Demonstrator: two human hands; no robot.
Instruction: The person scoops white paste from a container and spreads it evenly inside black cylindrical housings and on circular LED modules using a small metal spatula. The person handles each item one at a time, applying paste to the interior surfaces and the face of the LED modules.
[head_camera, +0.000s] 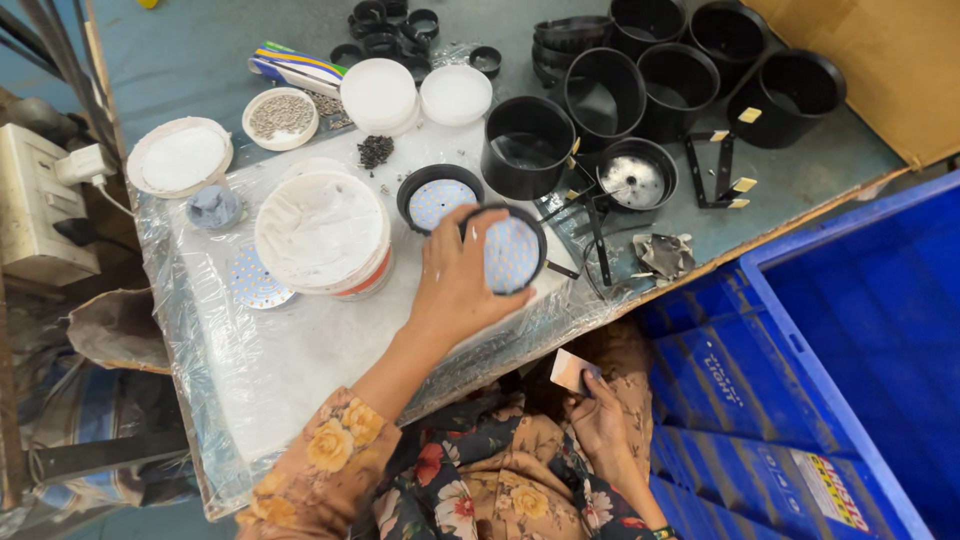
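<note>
Nearest, down in the lap over the flowered dress (480, 480): right hand (600, 425) with fingers curled loosely round a small pale card (572, 370), pinched at its lower edge, well apart from the bench and easily dropped toward the blue crate (820, 380) if the grip slackens. Further out, left hand (462, 280) reaching across the plastic-wrapped white worktop (260, 350), fingers spread and wrapped round the rim of a black round lamp housing (512, 250) with its dotted white LED disc facing up; held near the table's front edge, tilted slightly, so a slip could likely send it over the edge or knock the matching housing (438, 198) just beside it. Close left of that, a white tub (322, 232) lined with white paste, near enough for a sleeve to drag through and smear. Scattered small dark screws (375, 150) and a dish of screws (281, 115) beyond, liable to roll if jolted. Farthest back, black cylindrical shades (680, 85) standing crowded together, touching, with loose spring clips (715, 170) beside them: one nudge probably toppling several
</note>
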